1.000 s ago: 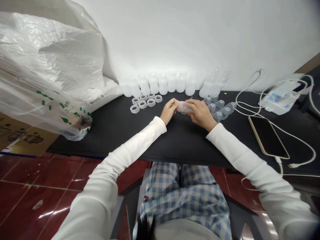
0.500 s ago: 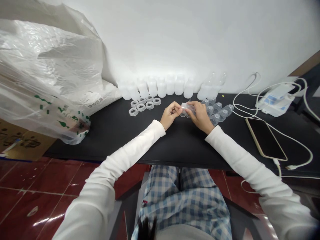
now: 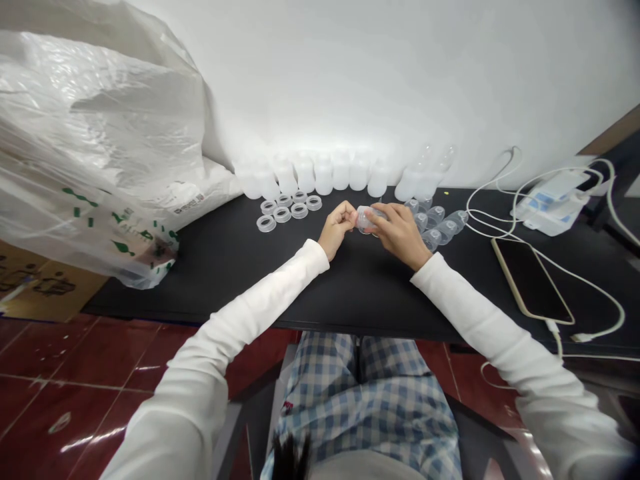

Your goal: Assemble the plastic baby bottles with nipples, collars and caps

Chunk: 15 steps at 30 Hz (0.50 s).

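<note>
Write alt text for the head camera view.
At a black table, a person's right hand grips a clear plastic part beside their left hand. Frosted plastic bottles line the wall behind plastic rings and clear cone-shaped parts. A smartphone lies right, a plastic bag left.

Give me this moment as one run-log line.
right hand holds clear plastic piece | left hand fingertips at its end | nearby: plastic rings, clear plastic caps, frosted plastic bottles

Left hand (image 3: 337, 228): fingers curled in and pinched together, wrist bent a bit, pretty much closed up
Right hand (image 3: 399, 233): fingers wrapped forward, thumb tucked under, gripping pose
Left arm (image 3: 250, 313): white long sleeve, angled in
Right arm (image 3: 480, 313): same sleeve, angled in, hands close together
</note>
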Available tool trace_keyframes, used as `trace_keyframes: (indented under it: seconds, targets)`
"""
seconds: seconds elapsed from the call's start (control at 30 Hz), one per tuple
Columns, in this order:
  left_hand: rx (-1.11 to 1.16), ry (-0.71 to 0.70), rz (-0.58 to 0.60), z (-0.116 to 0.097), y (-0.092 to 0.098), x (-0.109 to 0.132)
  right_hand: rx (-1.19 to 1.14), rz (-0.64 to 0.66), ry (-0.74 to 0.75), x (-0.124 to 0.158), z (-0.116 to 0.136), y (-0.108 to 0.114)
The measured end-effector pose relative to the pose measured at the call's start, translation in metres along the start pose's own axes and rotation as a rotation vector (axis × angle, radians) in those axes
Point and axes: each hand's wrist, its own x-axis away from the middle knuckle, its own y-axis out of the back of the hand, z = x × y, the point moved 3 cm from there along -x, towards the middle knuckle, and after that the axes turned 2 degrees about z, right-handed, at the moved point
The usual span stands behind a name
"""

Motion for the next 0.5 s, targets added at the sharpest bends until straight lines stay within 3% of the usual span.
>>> trace_keyframes:
  seconds: [0.3, 0.5]
  targets:
    - [0.122, 0.188, 0.002, 0.0054, 0.0034, -0.0028, -0.057, 0.054, 0.125, 0.0022, 0.0013, -0.0013]
    - [0.058, 0.087, -0.038, 0.0036, 0.0005, -0.0006, -0.212, -0.057, -0.007, 0.001, -0.0004, -0.0039]
